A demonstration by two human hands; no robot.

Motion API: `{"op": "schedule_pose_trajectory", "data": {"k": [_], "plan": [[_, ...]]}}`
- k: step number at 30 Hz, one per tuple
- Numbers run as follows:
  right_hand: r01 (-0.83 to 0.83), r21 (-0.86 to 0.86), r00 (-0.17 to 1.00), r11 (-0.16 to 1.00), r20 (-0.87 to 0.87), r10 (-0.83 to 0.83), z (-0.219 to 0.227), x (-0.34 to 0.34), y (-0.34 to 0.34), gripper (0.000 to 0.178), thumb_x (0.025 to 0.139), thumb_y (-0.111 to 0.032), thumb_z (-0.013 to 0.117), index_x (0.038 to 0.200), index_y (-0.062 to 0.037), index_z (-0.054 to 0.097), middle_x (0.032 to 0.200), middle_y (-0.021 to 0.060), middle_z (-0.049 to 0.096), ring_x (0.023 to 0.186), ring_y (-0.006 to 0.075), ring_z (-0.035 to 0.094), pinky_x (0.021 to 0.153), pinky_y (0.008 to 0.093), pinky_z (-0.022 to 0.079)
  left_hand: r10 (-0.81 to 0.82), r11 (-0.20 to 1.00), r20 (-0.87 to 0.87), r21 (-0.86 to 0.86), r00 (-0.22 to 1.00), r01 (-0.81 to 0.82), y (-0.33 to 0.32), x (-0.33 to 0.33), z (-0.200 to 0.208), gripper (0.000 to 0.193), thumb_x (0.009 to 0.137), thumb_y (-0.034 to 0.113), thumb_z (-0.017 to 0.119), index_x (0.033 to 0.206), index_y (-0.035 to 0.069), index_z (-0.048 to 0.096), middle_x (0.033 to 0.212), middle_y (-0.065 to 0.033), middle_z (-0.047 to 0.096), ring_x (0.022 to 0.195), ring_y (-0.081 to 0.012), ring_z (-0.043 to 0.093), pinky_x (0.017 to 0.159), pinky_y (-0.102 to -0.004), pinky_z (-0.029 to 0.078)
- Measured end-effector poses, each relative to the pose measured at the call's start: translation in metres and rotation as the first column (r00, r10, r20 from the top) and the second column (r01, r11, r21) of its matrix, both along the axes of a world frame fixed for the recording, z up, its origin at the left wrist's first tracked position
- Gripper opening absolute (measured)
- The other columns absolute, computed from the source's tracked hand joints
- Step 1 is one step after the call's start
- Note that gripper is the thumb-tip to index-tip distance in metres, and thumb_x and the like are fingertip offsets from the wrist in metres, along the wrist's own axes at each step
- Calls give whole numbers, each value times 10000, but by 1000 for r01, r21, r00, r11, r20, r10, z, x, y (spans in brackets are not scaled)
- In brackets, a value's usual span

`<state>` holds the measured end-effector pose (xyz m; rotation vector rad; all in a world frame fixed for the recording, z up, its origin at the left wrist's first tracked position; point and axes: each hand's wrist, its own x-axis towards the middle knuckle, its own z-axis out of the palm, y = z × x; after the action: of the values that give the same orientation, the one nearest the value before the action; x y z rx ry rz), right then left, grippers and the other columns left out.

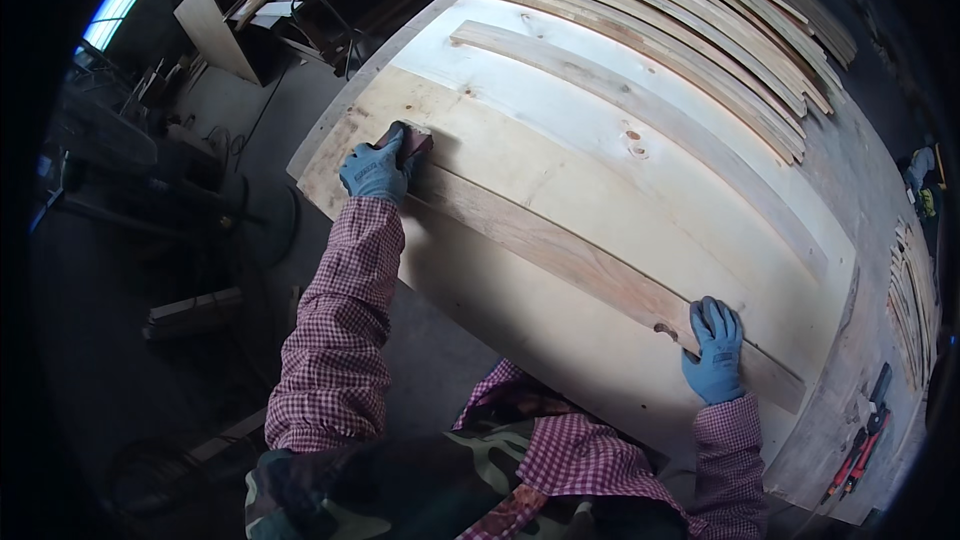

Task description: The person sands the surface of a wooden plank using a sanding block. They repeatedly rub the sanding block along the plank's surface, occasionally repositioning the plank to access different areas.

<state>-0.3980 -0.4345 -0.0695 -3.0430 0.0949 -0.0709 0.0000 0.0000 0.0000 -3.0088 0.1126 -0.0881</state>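
Observation:
A long, narrow wooden board [545, 252] lies slantwise on a pale wooden panel [480, 285], with a dark knot near its right end. My left hand [375, 172], in a blue-grey glove, is closed on a dark reddish block that looks like a sanding block [416, 144], at the board's left end. At the other end my right hand [716, 355], gloved alike, grips across the board, its fingers reaching over the far edge. The thumb rests by the knot. The underside of the block is hidden.
Another narrow board [640, 100] lies farther back on the panel. Beyond it several long strips [640, 20] are stacked. Red-handled pliers [858, 455] lie at the right on the worktable [845, 410]. More strips [910, 300] stand at the far right; scrap wood [195, 312] lies at left.

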Motion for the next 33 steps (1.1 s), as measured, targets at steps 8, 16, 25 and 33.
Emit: {"op": "schedule_pose_trajectory", "data": {"k": [8,16,25,33], "plan": [[88,115,980,989,168,-107,-5,2,8,818,728,-396,839,1425,-98,533,1357,117,573,1237,326,517,1056,505,364,-505,741,236,-375,830,557,-175,-207,-39,592,875,515,667,1422,324,542,1350,-253,486,1201,-427,487,1048,-584,359],[127,113,961,985,232,-150,-3,-5,14,745,732,-350,845,1374,-87,574,1308,112,599,1200,324,535,1034,496,388,-271,908,178,-279,946,312,-45,-56,-26,562,890,483,680,1422,359,546,1170,-177,583,1058,-364,548,927,-483,437],[89,123,959,988,256,-118,3,5,18,744,715,-317,861,1366,-85,586,1306,111,601,1198,337,530,1025,497,401,-204,929,250,-255,946,268,-88,-89,-34,552,912,423,655,1439,318,529,1222,-205,564,1108,-395,535,946,-551,430],[159,176,960,971,204,-194,9,0,22,741,702,-305,872,1356,-91,597,1308,112,599,1201,341,521,1029,490,402,-332,885,227,-261,916,385,-61,-80,-30,633,872,518,689,1454,337,519,1253,-226,572,1130,-390,554,1002,-532,429]]}}
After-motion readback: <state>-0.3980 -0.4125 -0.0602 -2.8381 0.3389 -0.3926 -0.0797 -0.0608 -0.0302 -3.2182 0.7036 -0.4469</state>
